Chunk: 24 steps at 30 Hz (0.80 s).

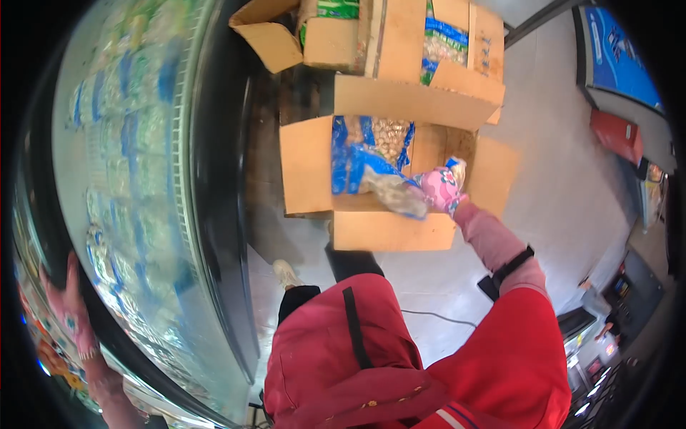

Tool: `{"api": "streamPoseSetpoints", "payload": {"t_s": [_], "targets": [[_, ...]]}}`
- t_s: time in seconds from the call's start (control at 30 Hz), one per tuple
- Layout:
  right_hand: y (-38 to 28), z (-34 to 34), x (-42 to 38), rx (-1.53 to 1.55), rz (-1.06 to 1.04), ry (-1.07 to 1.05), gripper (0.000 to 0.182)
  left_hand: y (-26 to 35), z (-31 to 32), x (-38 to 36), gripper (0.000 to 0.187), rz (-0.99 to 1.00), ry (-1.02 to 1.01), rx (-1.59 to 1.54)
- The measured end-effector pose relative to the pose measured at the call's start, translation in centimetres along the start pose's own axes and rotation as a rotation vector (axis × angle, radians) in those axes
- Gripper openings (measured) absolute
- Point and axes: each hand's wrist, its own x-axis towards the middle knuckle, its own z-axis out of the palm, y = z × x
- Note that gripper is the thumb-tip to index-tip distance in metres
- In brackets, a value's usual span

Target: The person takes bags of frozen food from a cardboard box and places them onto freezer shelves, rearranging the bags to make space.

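My right hand (441,190), in a pink flowered glove, is closed on a blue and clear plastic bag (389,187) over an open cardboard box (393,230). Inside that box lies another blue-printed bag (389,139) with small light-brown pieces. What the bags hold is hard to name. At the far left my left hand (69,307), also gloved in pink, rests by the dark edge of a glass-fronted cooler (136,179), its fingers apart and nothing visible in it.
Behind the open box stand more cardboard boxes (400,43) with green and blue bags. A red bin (616,136) and a blue-topped case (622,61) are at the right. A dark cable (439,316) lies on the floor. A person (597,304) is far off at the right.
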Motion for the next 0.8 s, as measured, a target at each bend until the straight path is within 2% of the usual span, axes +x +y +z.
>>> {"api": "streamPoseSetpoints", "payload": {"t_s": [0.07,0.1,0.13,0.17,0.2,0.23,0.27,0.3,0.33,0.37,0.4,0.43,0.47,0.5,0.53,0.6,0.63,0.67,0.73,0.8], "targets": [[-6.3,-4.7,-3.1,0.17,-0.02,0.21,0.028,0.0,0.4,0.1,0.076,-0.062,-0.072,-0.012],[-9.8,-6.7,-4.1,0.135,-0.053,0.227,0.028,0.9,0.3,-0.2,0.076,0.053,0.002,-0.007],[-13.3,-8.7,-5.0,0.262,-0.017,0.33,0.022,1.1,0.4,-0.2,0.073,0.037,-0.051,-0.183],[-16.4,-11.1,-5.3,0.391,0.008,0.435,0.016,2.2,0.2,-0.7,0.067,0.117,0.08,-0.176],[-19.1,-13.8,-5.4,0.368,-0.051,0.459,0.016,5.0,-1.5,-1.8,0.061,0.269,0.16,-0.265],[-22.2,-16.5,-5.7,0.295,-0.243,0.615,0.014,5.9,-2.6,-2.6,0.057,0.233,0.143,-0.414],[-25.3,-19.2,-6.4,0.224,-0.438,0.769,0.014,6.0,-3.2,-3.3,0.053,0.299,0.22,-0.498],[-28.9,-22.0,-7.6,0.052,-0.538,0.805,0.015,5.9,-3.5,-4.4,0.042,0.215,0.212,-0.693],[-32.2,-24.2,-8.9,0.03,-0.605,0.842,0.015,5.6,-3.3,-5.6,0.036,0.081,0.122,-1.059],[-34.9,-26.1,-10.6,-0.184,-0.842,0.996,0.017,7.5,-6.3,-8.3,0.035,-0.042,0.067,-1.257],[-37.4,-27.5,-12.3,-0.404,-1.07,1.147,0.018,6.7,-4.9,-10.3,0.046,-0.161,-0.057,-1.656],[-40.8,-28.4,-13.8,-0.431,-1.116,1.185,0.018,5.4,-5.5,-12.3,0.067,-0.339,-0.449,-2.11],[-43.2,-28.8,-15.6,-0.54,-1.268,1.17,0.019,6.0,-10.2,-14.8,0.088,-0.443,-0.952,-2.318],[-45.5,-28.8,-17.1,-0.652,-1.414,1.136,0.019,4.1,-9.2,-16.7,0.098,-0.356,-1.181,-2.331],[-48.6,-28.7,-18.0,-0.673,-1.448,1.13,0.019,1.9,-9.7,-16.6,0.097,0.087,-1.06,-2.268],[-53.5,-28.6,-19.7,-0.899,-1.515,0.634,0.016,-0.8,-15.7,-18.3,0.089,-0.224,-1.093,-2.602],[-55.2,-27.3,-19.1,-0.877,-1.553,0.616,0.016,-2.8,-16.7,-19.0,0.073,-0.447,-1.071,-2.581],[-57.5,-26.4,-19.3,-0.882,-1.57,0.598,0.016,-5.9,-14.8,-19.5,0.056,-0.475,-1.115,-2.55],[-61.4,-25.8,-18.4,-0.978,-1.623,0.482,0.013,-11.1,-10.9,-20.3,0.04,-0.375,-0.626,-2.389],[-64.6,-25.3,-17.0,-1.044,-1.634,0.525,0.015,-15.7,-11.9,-21.6,0.039,-0.348,-0.448,-2.357]]}}
